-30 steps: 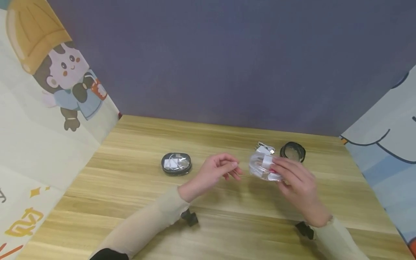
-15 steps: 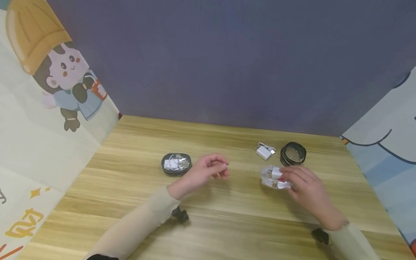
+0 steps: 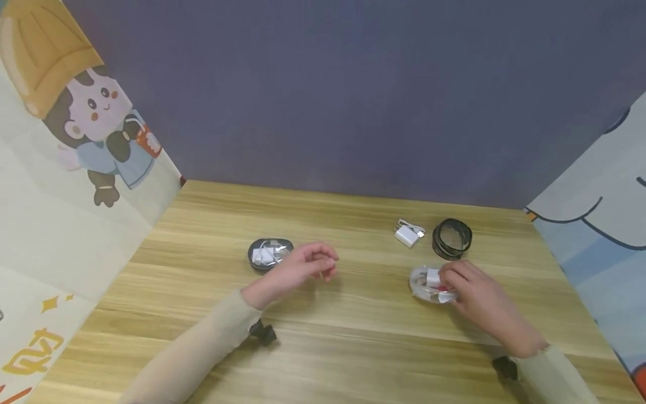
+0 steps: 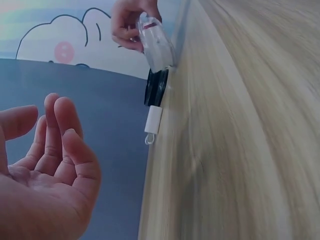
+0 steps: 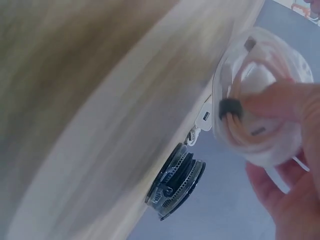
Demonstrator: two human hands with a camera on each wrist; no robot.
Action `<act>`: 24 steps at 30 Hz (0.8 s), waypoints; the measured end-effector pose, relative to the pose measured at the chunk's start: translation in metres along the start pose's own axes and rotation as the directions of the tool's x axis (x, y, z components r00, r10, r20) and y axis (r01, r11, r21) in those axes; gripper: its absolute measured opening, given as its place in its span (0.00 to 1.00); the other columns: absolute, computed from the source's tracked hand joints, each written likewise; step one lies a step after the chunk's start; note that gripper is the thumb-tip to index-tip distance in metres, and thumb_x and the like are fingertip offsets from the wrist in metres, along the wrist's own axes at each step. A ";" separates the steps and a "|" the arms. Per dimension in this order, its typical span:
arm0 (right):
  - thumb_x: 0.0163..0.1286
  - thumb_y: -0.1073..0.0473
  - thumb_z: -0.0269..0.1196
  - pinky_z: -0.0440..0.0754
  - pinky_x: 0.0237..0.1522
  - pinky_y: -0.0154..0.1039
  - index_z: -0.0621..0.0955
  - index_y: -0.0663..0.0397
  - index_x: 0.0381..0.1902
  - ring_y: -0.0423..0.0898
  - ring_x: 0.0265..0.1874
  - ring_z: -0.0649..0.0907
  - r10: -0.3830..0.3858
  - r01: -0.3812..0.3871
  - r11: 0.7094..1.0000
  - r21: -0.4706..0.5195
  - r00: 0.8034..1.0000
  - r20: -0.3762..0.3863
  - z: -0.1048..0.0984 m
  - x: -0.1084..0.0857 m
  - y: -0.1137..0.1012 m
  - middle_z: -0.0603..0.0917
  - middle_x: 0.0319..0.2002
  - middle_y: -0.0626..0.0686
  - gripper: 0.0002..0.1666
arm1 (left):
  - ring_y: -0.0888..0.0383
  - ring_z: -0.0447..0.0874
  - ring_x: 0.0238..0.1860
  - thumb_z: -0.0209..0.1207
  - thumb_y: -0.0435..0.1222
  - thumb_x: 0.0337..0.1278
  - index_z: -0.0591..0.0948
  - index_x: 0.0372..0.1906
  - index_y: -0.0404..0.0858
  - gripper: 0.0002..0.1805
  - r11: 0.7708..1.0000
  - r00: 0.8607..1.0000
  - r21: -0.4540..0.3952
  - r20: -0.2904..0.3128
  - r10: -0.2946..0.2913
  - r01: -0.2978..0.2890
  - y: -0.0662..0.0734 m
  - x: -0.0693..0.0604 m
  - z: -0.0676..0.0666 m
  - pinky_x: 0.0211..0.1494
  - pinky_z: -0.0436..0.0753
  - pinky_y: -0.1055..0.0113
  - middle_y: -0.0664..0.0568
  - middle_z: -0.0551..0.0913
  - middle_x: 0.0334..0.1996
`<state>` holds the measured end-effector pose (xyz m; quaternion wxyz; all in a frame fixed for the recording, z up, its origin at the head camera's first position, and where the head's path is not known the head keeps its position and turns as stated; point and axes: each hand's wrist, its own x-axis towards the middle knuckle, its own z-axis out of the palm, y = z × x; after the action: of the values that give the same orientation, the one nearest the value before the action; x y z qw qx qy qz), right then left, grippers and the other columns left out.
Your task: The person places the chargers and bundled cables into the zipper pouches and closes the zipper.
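In the head view, my right hand [image 3: 484, 306] grips a clear plastic case [image 3: 420, 287] by its right side, low over the table. A coiled cable and a white plug show inside it. The right wrist view shows the thumb pressed on the face of this case [image 5: 267, 147], with other fingers behind. My left hand [image 3: 298, 266] hovers over the table with nothing in it, its fingers loosely bent. Beside its wrist lies an oval black-rimmed case [image 3: 262, 259] with a white plug and cable inside, partly covered by that hand.
Toward the back right lies a white charger plug [image 3: 406, 235] with a white cable. Right of it is a round black-rimmed clear item [image 3: 451, 238], ridged on its sides. A dark panel [image 3: 323, 101] stands behind the wooden table [image 3: 353, 342], with printed walls at both sides.
My right hand has carried the clear case to the right and lower, toward the table, uncovering the white charger plug. My left hand has drawn back to the left, over the black-rimmed case's edge.
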<state>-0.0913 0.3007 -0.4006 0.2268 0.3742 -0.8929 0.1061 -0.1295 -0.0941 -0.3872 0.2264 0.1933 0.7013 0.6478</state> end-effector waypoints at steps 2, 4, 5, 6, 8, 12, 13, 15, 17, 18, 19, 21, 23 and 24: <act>0.25 0.76 0.75 0.81 0.43 0.50 0.78 0.53 0.35 0.52 0.44 0.79 -0.008 0.008 1.000 0.010 0.999 0.031 0.000 -0.001 0.000 0.81 0.44 0.53 0.33 | 0.54 0.82 0.38 0.56 0.35 0.70 0.76 0.53 0.28 0.15 1.000 1.000 -0.002 0.008 -0.001 0.001 -0.001 -0.001 -0.001 0.52 0.81 0.42 0.38 0.83 0.40; 0.23 0.73 0.79 0.82 0.44 0.50 0.78 0.52 0.34 0.53 0.45 0.79 -0.017 0.016 0.999 0.030 0.998 0.054 0.000 -0.003 0.001 0.81 0.46 0.54 0.34 | 0.54 0.82 0.38 0.56 0.34 0.70 0.76 0.54 0.27 0.15 1.000 1.000 -0.005 0.020 -0.004 0.004 -0.001 -0.002 -0.002 0.53 0.80 0.42 0.38 0.83 0.40; 0.24 0.72 0.80 0.82 0.45 0.51 0.78 0.51 0.34 0.54 0.46 0.79 -0.020 0.017 0.999 0.039 0.998 0.063 0.000 -0.004 0.001 0.81 0.46 0.54 0.34 | 0.53 0.82 0.38 0.56 0.34 0.70 0.76 0.54 0.27 0.16 1.000 1.000 -0.004 0.027 -0.005 0.005 -0.001 -0.003 -0.002 0.54 0.80 0.41 0.37 0.83 0.41; 0.25 0.70 0.81 0.81 0.47 0.50 0.78 0.50 0.34 0.54 0.47 0.79 -0.020 0.016 0.999 0.046 0.997 0.075 0.000 -0.005 0.001 0.81 0.47 0.54 0.34 | 0.53 0.82 0.38 0.56 0.34 0.70 0.75 0.54 0.27 0.16 1.000 0.999 -0.002 0.034 -0.006 0.006 0.000 -0.004 -0.002 0.54 0.80 0.41 0.35 0.83 0.41; 0.27 0.67 0.80 0.81 0.48 0.49 0.78 0.49 0.35 0.54 0.48 0.79 -0.020 0.015 0.998 0.055 0.996 0.090 0.000 -0.007 0.000 0.81 0.49 0.54 0.32 | 0.53 0.82 0.39 0.56 0.35 0.70 0.76 0.55 0.27 0.16 1.000 0.999 0.007 0.046 -0.006 0.006 0.000 -0.005 -0.002 0.54 0.79 0.40 0.34 0.82 0.42; 0.32 0.65 0.79 0.79 0.55 0.41 0.79 0.47 0.36 0.53 0.50 0.79 -0.019 0.010 0.997 0.082 0.993 0.115 -0.001 -0.012 0.000 0.81 0.50 0.55 0.30 | 0.53 0.82 0.39 0.56 0.35 0.70 0.77 0.54 0.29 0.15 1.000 0.999 0.018 0.052 -0.001 0.000 0.002 -0.007 -0.002 0.54 0.79 0.39 0.36 0.83 0.42; 0.32 0.66 0.79 0.79 0.55 0.41 0.79 0.47 0.36 0.54 0.50 0.79 -0.022 0.011 0.996 0.091 0.993 0.120 -0.001 -0.012 0.000 0.81 0.51 0.55 0.29 | 0.53 0.82 0.39 0.56 0.35 0.70 0.77 0.54 0.29 0.15 1.000 0.999 0.020 0.051 0.001 -0.002 0.002 -0.007 -0.002 0.54 0.79 0.39 0.37 0.83 0.41; 0.33 0.66 0.79 0.81 0.54 0.43 0.79 0.47 0.37 0.54 0.50 0.79 -0.023 0.009 0.994 0.106 0.991 0.129 -0.002 -0.013 -0.001 0.80 0.51 0.55 0.29 | 0.53 0.82 0.39 0.56 0.35 0.70 0.77 0.54 0.30 0.14 1.000 0.999 0.026 0.048 0.002 -0.004 0.003 -0.006 -0.002 0.53 0.79 0.39 0.37 0.83 0.41; 0.34 0.67 0.78 0.83 0.50 0.48 0.79 0.47 0.37 0.54 0.50 0.79 -0.025 0.009 0.993 0.114 0.990 0.140 -0.002 -0.012 -0.002 0.80 0.51 0.56 0.30 | 0.53 0.83 0.39 0.56 0.35 0.70 0.77 0.54 0.31 0.14 1.000 0.999 0.029 0.048 0.000 -0.002 0.003 -0.006 -0.002 0.53 0.80 0.40 0.37 0.83 0.41; 0.34 0.67 0.79 0.84 0.48 0.52 0.79 0.47 0.37 0.54 0.50 0.79 -0.027 0.010 0.993 0.115 0.989 0.146 -0.003 -0.012 -0.002 0.79 0.52 0.56 0.30 | 0.53 0.83 0.39 0.56 0.35 0.70 0.78 0.54 0.31 0.14 1.000 0.999 0.028 0.049 -0.001 -0.001 0.002 -0.006 -0.002 0.53 0.80 0.40 0.37 0.83 0.42; 0.33 0.67 0.79 0.84 0.47 0.53 0.79 0.46 0.37 0.54 0.50 0.79 -0.027 0.009 0.993 0.117 0.988 0.151 -0.003 -0.012 -0.003 0.79 0.52 0.56 0.30 | 0.53 0.83 0.39 0.56 0.35 0.70 0.78 0.54 0.32 0.14 1.000 0.999 0.030 0.050 -0.001 0.000 0.002 -0.006 -0.002 0.53 0.80 0.40 0.37 0.83 0.41; 0.33 0.68 0.79 0.85 0.46 0.53 0.79 0.46 0.37 0.54 0.51 0.78 -0.027 0.008 0.993 0.117 0.987 0.159 -0.004 -0.013 -0.004 0.78 0.52 0.56 0.31 | 0.53 0.83 0.38 0.57 0.35 0.70 0.78 0.53 0.33 0.13 0.999 0.999 0.033 0.052 -0.001 -0.001 0.002 -0.005 -0.001 0.53 0.80 0.40 0.39 0.84 0.41; 0.33 0.67 0.79 0.84 0.47 0.52 0.79 0.45 0.37 0.53 0.51 0.77 -0.029 0.011 0.994 0.113 0.987 0.160 -0.005 -0.014 -0.004 0.78 0.52 0.55 0.30 | 0.53 0.83 0.38 0.56 0.36 0.70 0.78 0.53 0.33 0.13 0.999 0.999 0.036 0.053 0.003 -0.004 0.002 -0.005 -0.001 0.52 0.80 0.39 0.43 0.84 0.39; 0.33 0.66 0.79 0.83 0.49 0.48 0.80 0.45 0.37 0.53 0.51 0.77 -0.033 0.016 0.993 0.113 0.987 0.155 -0.005 -0.014 -0.004 0.78 0.53 0.55 0.30 | 0.53 0.83 0.38 0.56 0.36 0.70 0.78 0.53 0.33 0.13 0.999 0.999 0.036 0.053 0.004 -0.006 0.002 -0.005 -0.001 0.52 0.80 0.39 0.44 0.85 0.39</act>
<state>-0.0779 0.3085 -0.4034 0.1358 0.4044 -0.8960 0.1231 -0.1258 -0.0978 -0.3851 0.2395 0.2163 0.7062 0.6302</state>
